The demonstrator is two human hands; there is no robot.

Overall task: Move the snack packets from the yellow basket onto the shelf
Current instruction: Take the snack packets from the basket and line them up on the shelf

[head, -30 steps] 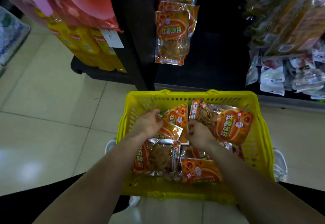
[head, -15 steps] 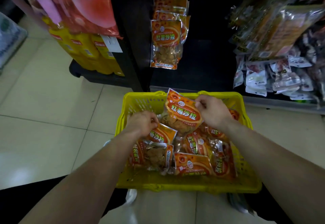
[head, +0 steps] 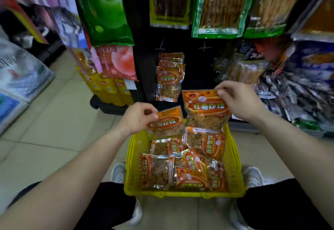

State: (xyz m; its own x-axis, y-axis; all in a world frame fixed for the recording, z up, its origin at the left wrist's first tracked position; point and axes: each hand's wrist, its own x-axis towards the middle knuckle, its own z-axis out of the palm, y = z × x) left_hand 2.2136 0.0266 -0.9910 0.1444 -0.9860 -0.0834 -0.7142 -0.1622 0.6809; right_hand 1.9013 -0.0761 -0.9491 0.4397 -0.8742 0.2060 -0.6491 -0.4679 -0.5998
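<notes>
Left hand [head: 139, 117]: thumb and fingers pinch the top-left corner of the left packet [head: 166, 123]. It hangs tilted over the basket's 11 o'clock corner.

Right hand [head: 240, 101]: fingers pinch the top-right edge of the right packet [head: 206, 108]. It hangs upright, label facing me, above the far rim at 12 to 1 o'clock. The two packets are side by side, edges near; I cannot tell if they touch.

Basket [head: 180, 194]: yellow, on the floor [head: 54, 130] between my shoes [head: 118, 172]. Loose packets [head: 189, 161] lie in it overlapping, most toward the middle and the 3 o'clock side.

Shelf [head: 195, 63]: dark panel at 12 o'clock from the basket. Hung packets [head: 169, 81] of the same orange kind are stacked on it, just beyond my left hand at its 1 o'clock. Green bags [head: 218, 7] hang higher up, at 12 to 1 o'clock. The goods at 3 o'clock are too blurred to name.
</notes>
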